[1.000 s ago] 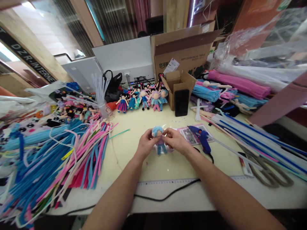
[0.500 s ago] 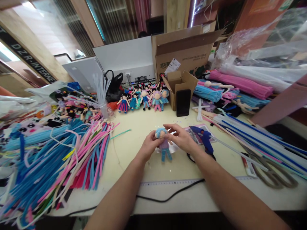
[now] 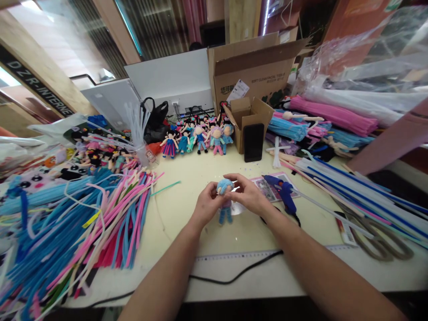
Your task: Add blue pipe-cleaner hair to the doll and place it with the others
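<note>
A small pipe-cleaner doll [image 3: 225, 215] with light blue hair, a purple top and blue legs is held above the middle of the table. My left hand [image 3: 207, 201] grips it from the left, thumb and fingers closed at its head and body. On the other side my right hand [image 3: 246, 192] pinches the doll around its head. Fingers of both hands cover much of its torso and arms. Right of my right hand lies a blue glue gun [image 3: 283, 192] with a clear glue stick in its back, on a printed card [image 3: 262, 187].
Bundles of pipe cleaners lie left [image 3: 76, 223] and right [image 3: 347, 191]. Finished dolls [image 3: 200, 136] stand at the back beside a small carton [image 3: 252, 113] and a black phone [image 3: 253, 142]. Large scissors [image 3: 384, 240] lie at the right. A ruler [image 3: 234, 256] and black cable [image 3: 230, 281] cross the front.
The doll has turned a little between my hands, and its legs now hang straighter and further left. My fingers have closed in more around its head and body.
</note>
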A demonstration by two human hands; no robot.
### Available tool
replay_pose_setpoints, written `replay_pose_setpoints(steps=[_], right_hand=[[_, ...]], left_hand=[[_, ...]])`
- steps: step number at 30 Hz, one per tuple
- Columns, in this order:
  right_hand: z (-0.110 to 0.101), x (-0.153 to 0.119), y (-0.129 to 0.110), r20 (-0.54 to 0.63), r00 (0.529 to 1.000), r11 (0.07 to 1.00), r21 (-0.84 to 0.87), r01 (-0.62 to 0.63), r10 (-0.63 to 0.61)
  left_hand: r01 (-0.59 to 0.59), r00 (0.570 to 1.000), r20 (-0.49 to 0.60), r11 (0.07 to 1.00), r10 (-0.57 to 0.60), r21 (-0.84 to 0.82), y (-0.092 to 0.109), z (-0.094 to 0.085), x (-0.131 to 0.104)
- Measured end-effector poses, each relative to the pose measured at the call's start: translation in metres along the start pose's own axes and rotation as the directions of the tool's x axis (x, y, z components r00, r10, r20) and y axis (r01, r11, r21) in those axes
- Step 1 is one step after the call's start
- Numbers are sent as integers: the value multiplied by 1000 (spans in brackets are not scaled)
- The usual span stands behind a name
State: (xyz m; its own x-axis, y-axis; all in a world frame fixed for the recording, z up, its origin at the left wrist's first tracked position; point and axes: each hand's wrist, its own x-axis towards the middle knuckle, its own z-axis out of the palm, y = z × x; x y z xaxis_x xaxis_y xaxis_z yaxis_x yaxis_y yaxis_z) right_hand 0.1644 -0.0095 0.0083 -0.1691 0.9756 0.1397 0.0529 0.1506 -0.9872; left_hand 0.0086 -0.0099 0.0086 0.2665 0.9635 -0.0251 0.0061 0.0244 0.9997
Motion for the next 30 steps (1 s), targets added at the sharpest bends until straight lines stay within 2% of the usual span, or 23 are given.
replay_pose_setpoints(steps=[5,8,14,18,23,30], right_hand=[[8,-3,1,-88,989,969,-228,96,-119],[10,-3,1,-128,980,955,-273,114,-153],[3,-1,0,-67,989,986,-113,123,-132],[-3,1,0,-139,981,990,-64,127,-135],[-10,2,-3,-199,967,987,-37,156,-160],[-10,0,-8,-139,984,986,103,130,-115]], left_hand=[[12,1000,-21,999,-10,52,-1,3,-1],[47,999,-28,997,-46,56,-3,4,0],[80,997,29,994,-78,-77,-2,1,1],[94,992,90,988,-83,-124,-4,-2,2],[58,994,94,992,-47,-113,-1,-2,1],[50,995,91,993,-41,-103,3,1,-2]])
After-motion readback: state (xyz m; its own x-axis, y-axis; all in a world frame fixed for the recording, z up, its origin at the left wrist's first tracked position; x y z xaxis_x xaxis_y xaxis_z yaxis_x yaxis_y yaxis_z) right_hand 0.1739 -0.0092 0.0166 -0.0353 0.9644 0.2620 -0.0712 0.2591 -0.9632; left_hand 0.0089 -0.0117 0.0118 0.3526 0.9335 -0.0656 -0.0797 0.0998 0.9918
